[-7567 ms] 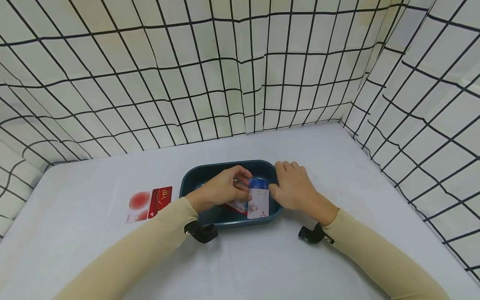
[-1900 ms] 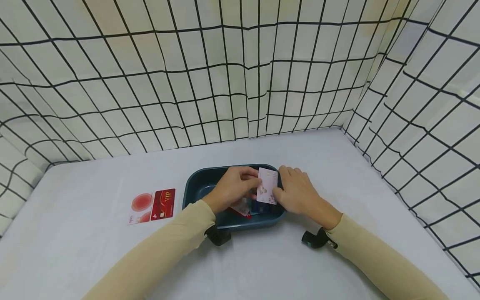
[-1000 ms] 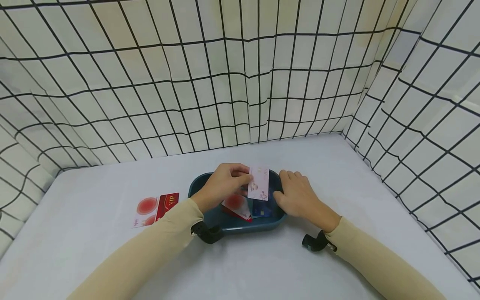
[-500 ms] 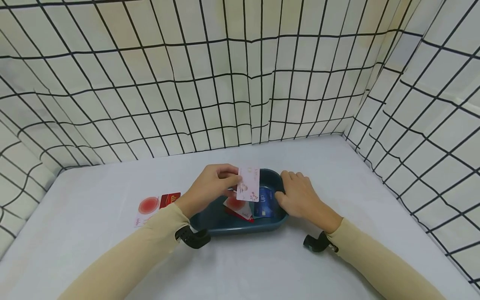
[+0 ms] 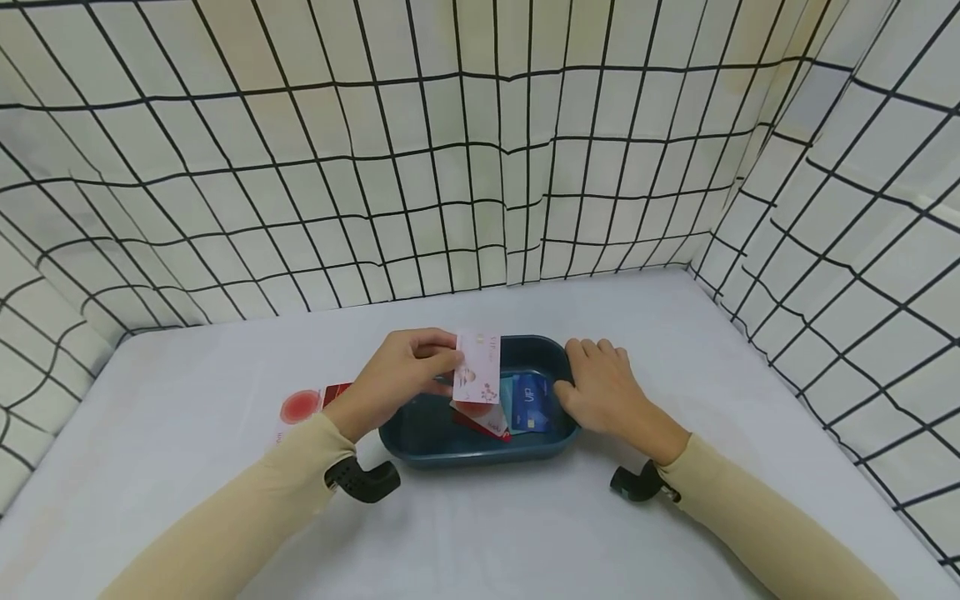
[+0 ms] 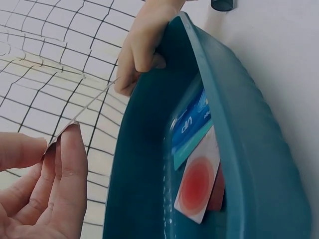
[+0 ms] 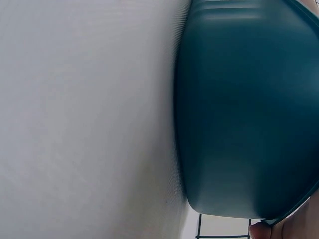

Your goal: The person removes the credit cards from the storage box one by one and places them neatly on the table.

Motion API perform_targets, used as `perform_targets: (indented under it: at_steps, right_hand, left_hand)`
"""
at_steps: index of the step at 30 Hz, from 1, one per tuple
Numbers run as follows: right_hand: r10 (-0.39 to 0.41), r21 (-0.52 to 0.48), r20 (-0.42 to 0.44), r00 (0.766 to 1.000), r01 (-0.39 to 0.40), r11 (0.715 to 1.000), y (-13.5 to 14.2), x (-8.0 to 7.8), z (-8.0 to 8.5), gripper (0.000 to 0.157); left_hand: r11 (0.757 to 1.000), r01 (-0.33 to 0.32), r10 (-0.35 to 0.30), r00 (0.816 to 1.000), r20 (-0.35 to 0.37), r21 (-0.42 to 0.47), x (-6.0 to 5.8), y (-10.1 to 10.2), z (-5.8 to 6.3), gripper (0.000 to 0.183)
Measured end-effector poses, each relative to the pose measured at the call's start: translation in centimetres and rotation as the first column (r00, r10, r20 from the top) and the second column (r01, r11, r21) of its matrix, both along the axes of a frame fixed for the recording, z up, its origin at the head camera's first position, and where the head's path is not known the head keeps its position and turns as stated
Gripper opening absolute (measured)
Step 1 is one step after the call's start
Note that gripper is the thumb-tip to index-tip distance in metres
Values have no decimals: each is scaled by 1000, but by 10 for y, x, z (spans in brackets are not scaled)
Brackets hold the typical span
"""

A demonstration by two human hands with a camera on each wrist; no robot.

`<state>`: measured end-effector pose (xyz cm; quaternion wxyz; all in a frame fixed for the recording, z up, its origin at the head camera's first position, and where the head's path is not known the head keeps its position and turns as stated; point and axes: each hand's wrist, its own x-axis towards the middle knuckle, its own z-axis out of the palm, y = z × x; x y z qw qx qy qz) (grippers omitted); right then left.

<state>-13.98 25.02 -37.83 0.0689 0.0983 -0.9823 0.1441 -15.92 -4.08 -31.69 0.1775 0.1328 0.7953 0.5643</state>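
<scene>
My left hand [image 5: 397, 371] pinches a pale pink card [image 5: 477, 367] with a flower print between thumb and fingers, over the left-middle part of the dark teal bin [image 5: 480, 457]. Seen from the left wrist, this card is nearly edge-on above the rim. My right hand [image 5: 609, 396] grips the bin's right end, thumb on the inner side, fingers over the rim. Inside the bin lie a blue VIP card [image 5: 531, 404], a light teal card partly under it, and a white card with a red circle [image 6: 196, 186] overlapping a red one.
On the white table [image 5: 525, 533], left of the bin, lie a white card with red circles [image 5: 300, 407] and a red card [image 5: 335, 392], both partly hidden by my left arm. Black wire grid [image 5: 510, 150] borders the table's back and sides.
The pink card, earlier low over the blue card in the bin, has been raised in my left hand and moved left, uncovering the blue card. My right hand stays on the rim.
</scene>
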Motion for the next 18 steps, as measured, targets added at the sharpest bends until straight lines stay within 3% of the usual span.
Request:
perform_targets:
  at_steps: [18]
  right_hand:
    - [-3, 8, 11, 1000, 3, 1000, 0, -1, 2, 23]
  left_hand:
    - [989, -142, 143, 990, 8, -40, 9, -69, -6, 53]
